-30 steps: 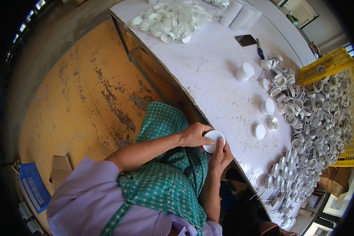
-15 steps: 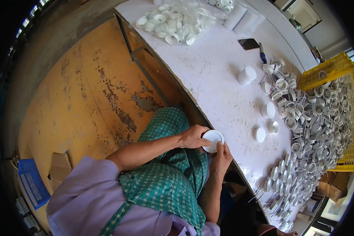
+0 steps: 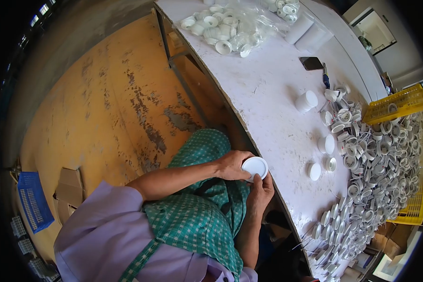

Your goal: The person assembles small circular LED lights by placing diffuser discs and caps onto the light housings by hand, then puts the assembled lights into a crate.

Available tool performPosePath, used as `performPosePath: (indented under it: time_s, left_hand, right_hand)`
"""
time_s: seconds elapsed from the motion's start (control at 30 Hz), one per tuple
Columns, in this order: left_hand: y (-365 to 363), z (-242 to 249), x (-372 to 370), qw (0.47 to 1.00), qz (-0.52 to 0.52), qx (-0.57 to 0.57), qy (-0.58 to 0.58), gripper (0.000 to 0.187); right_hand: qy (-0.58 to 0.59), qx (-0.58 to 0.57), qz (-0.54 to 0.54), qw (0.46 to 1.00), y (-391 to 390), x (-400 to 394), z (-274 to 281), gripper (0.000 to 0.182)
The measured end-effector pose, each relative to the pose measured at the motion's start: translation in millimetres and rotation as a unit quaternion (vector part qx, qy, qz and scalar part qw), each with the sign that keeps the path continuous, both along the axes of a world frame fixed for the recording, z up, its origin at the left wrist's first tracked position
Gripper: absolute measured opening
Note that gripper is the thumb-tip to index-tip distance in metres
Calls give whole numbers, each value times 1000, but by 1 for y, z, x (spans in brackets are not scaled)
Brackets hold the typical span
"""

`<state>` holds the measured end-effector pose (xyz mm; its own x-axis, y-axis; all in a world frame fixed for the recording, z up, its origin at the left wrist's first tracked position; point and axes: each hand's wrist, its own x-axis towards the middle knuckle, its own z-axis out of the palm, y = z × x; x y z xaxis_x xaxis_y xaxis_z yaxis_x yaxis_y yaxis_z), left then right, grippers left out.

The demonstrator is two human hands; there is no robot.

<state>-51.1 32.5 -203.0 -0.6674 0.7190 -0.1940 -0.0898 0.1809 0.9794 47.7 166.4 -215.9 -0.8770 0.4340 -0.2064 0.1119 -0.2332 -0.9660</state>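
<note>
Over the table's near edge, my left hand (image 3: 232, 165) and my right hand (image 3: 261, 189) hold a white round lamp part (image 3: 254, 167) between them. Its flat, rimmed face is turned up toward me. My left fingers close on its left side, with the thumb by the lower rim. From below, my right thumb presses near the rim while the other fingers curl behind, partly hidden. Similar white round pieces stand on the table nearby: one disc (image 3: 314, 171), an open ring-shaped one (image 3: 330, 164), another disc (image 3: 326, 144) and a short stack (image 3: 307, 101).
A large heap of wired white lamp parts (image 3: 383, 155) covers the table's right side by yellow crates (image 3: 399, 105). Farther back are a phone (image 3: 311, 63), a blue-handled tool (image 3: 325, 77) and plastic bags of white cups (image 3: 221, 30). A blue crate (image 3: 34, 202) sits on the floor.
The view has shifted slightly, so the table items appear farther right and lower. My right thumb has slid from the upper right of the lamp part's face to its lower rim.
</note>
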Motion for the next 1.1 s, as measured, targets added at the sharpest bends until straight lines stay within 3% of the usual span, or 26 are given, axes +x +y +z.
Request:
performPosePath:
  time_s: [0.2,0.4,0.5,0.53,0.6,0.7,0.8,0.9,0.93,0.97,1.0,1.03,1.07,1.1]
  left_hand:
    - [-23,-5,-5,982,46,79,-168,46]
    - [-78,-14,-8,957,160,130,-204,43]
    - [-144,-27,-1,944,282,143,-99,37]
    - [-171,-4,7,921,366,105,-88,34]
    - [-234,-17,26,847,505,106,-127,34]
    - [-324,-75,84,752,640,45,-150,38]
    - [-389,-179,181,669,720,-139,-120,40]
    - [-404,-243,293,571,748,-223,-255,41]
    - [-428,-299,351,665,522,-467,-258,35]
    - [-427,-329,389,687,393,-556,-252,29]
    - [-428,-374,438,662,418,-542,-306,34]
    - [-416,-395,462,579,579,-403,-409,41]
    - [-399,-379,465,571,581,-404,-417,41]
    - [-375,-348,453,495,643,-360,-461,35]
  right_hand:
    - [1,-50,-13,999,5,5,5,39]
    - [-13,9,-99,995,14,2,3,33]
    - [-9,22,-89,996,8,1,2,30]
    - [-8,29,-92,995,7,1,0,29]
    - [-19,41,-88,995,-2,-1,7,25]
    - [-36,54,-77,995,-10,-5,11,25]
    - [-32,85,-56,994,-8,-9,-3,26]
    - [-50,137,-4,989,-10,-11,-8,28]
    - [-58,161,11,985,-14,-11,-8,29]
    - [-62,178,25,982,-17,-11,-7,30]
    - [-65,194,38,978,-20,-12,-8,30]
    - [-69,213,46,973,-23,-13,-9,30]
    - [-74,227,57,969,-26,-14,-10,31]
    - [-79,232,70,967,-30,-16,-10,31]
